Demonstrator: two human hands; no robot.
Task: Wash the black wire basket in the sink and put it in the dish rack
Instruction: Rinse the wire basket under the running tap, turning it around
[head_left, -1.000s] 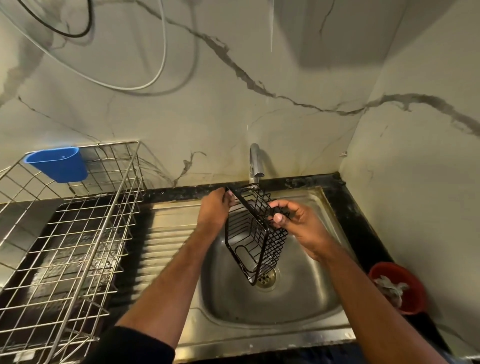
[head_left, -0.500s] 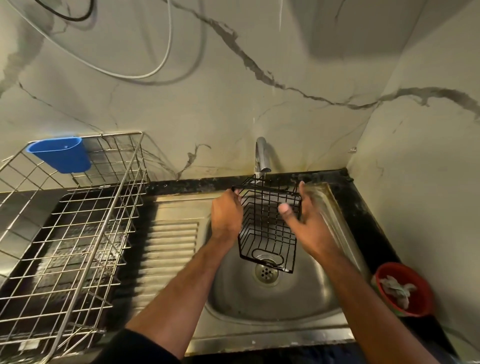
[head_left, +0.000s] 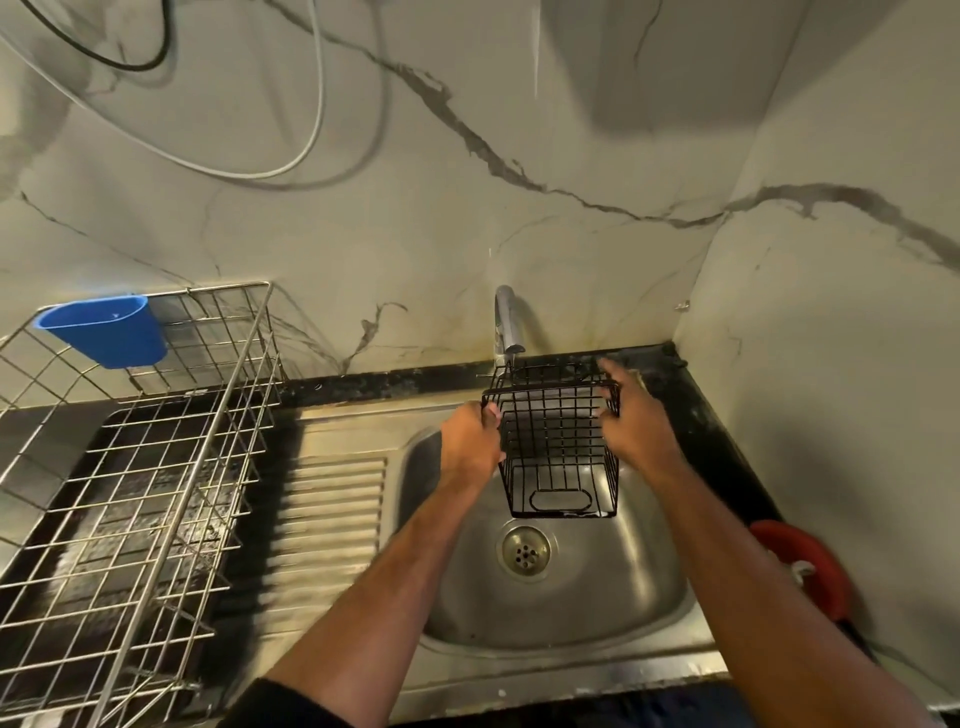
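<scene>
Dim, warm light; wide-angle edge distortion

Black counter (head_left: 696, 415) carries steel sink unit (head_left: 337, 499). Wire dish rack (head_left: 156, 467) stands on counter at left; red bowl (head_left: 810, 566) at right.

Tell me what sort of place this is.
Most likely a home kitchen's washing-up corner: a steel sink with a ribbed drainboard under a tap, and a wire dish rack on the black counter beside it.
</scene>
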